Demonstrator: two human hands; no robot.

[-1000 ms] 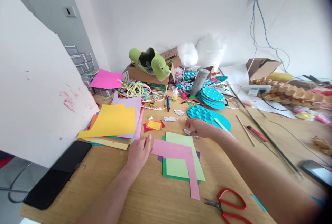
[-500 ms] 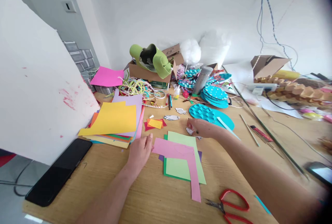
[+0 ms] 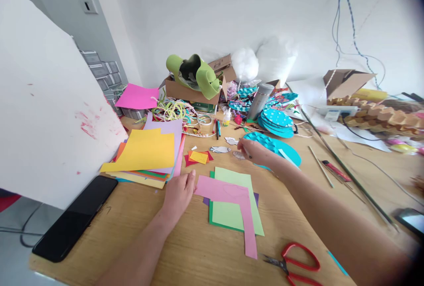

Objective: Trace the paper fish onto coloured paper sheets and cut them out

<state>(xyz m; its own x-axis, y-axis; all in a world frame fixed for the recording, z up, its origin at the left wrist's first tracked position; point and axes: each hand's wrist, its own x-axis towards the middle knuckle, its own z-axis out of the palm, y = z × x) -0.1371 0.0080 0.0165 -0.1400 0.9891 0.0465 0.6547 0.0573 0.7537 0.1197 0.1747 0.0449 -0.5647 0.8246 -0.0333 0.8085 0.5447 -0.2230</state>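
My left hand (image 3: 179, 191) pinches the left end of an L-shaped piece of pink paper (image 3: 218, 189). A faint pencil outline shows near its corner. Beneath it lie a light green sheet (image 3: 228, 215) and a darker green sheet (image 3: 211, 218). My right hand (image 3: 254, 151) has its fingers closed on a small paper fish cutout (image 3: 239, 155), partly hidden by them, beside two other fish cutouts: one to the left (image 3: 219, 149) and one behind (image 3: 231, 141). Red-handled scissors (image 3: 291, 261) lie with blades apart at the front right.
Coloured paper (image 3: 142, 151) is stacked at the left, near a black phone (image 3: 76, 220) and a white board (image 3: 49, 100). Small red and yellow pieces (image 3: 198, 157) lie mid-table. Blue discs (image 3: 288, 151), a metal flask (image 3: 260, 103) and a glue bottle (image 3: 226, 118) stand behind.
My right hand has moved away from me and slightly left, and the fish cutout has shifted with it towards the other cutouts. My left hand and the pink paper have stayed in place.
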